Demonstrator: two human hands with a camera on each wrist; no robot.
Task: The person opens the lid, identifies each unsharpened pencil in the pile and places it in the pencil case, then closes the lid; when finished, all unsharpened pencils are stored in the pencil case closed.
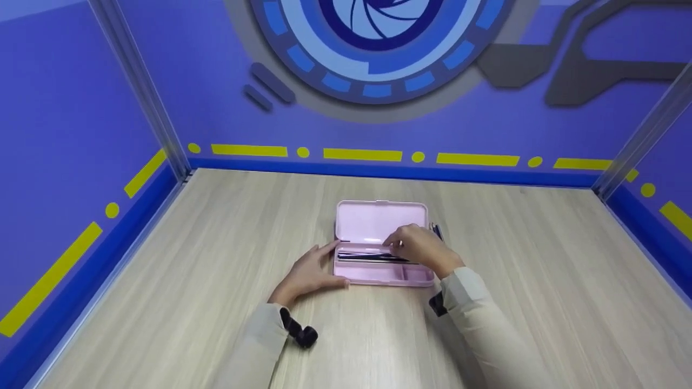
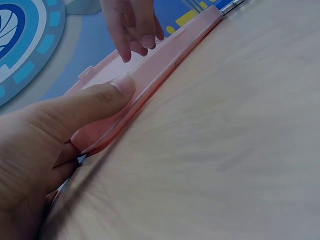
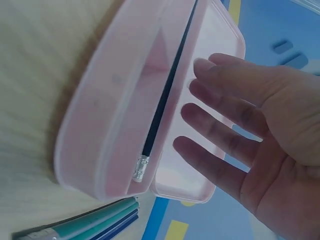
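Note:
A pink pencil case [image 1: 370, 272] lies with its lid [image 1: 373, 220] raised at the back. Dark pencils [image 1: 359, 257] lie lengthwise in its rear compartment; one black pencil [image 3: 164, 102] shows a silver end up close. My left hand [image 1: 309, 274] holds the case at its left end, thumb against the front wall and fingers at the left side. Over the right half of the case hovers my right hand [image 1: 420, 246], fingers loosely bent. In the right wrist view nothing is between those fingers, which are apart from the black pencil.
Several green and blue pencils [image 3: 100, 220] lie on the table just right of the case, partly hidden in the head view. The wooden table [image 1: 216, 232] is bounded by blue printed panels [image 1: 346, 129] at the back and sides.

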